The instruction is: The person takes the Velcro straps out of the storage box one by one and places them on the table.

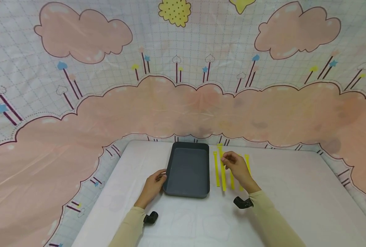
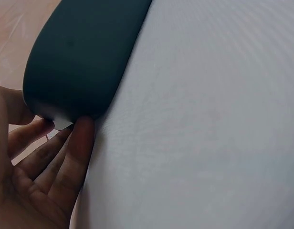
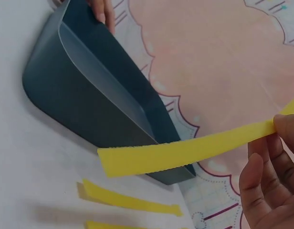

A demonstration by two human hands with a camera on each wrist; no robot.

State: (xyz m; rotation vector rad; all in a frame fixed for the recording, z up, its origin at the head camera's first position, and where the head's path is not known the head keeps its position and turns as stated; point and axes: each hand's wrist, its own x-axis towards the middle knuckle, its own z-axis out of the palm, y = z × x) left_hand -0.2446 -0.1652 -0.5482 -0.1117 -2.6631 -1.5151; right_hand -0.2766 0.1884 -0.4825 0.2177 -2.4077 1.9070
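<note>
A dark grey rectangular baking tray (image 1: 187, 169) lies on the white table, its raised walls also seen in the right wrist view. At its near left side, my left hand (image 1: 153, 183) holds the tray's wall, with fingertips over the rim in the right wrist view; the left wrist view shows the fingers against the tray's outer wall (image 2: 70, 62). My right hand (image 1: 236, 168), right of the tray, pinches a long, flat yellow strip (image 3: 185, 150) between thumb and fingertips. That strip hangs lengthwise over the table, its long edge finely jagged in the right wrist view.
More yellow strips lie on the table right of the tray: one (image 1: 216, 169) between the tray and the held strip, others (image 1: 247, 161) partly behind my right hand. The white table (image 1: 294, 192) ends at a patterned cloth backdrop (image 1: 201, 109) just behind the tray.
</note>
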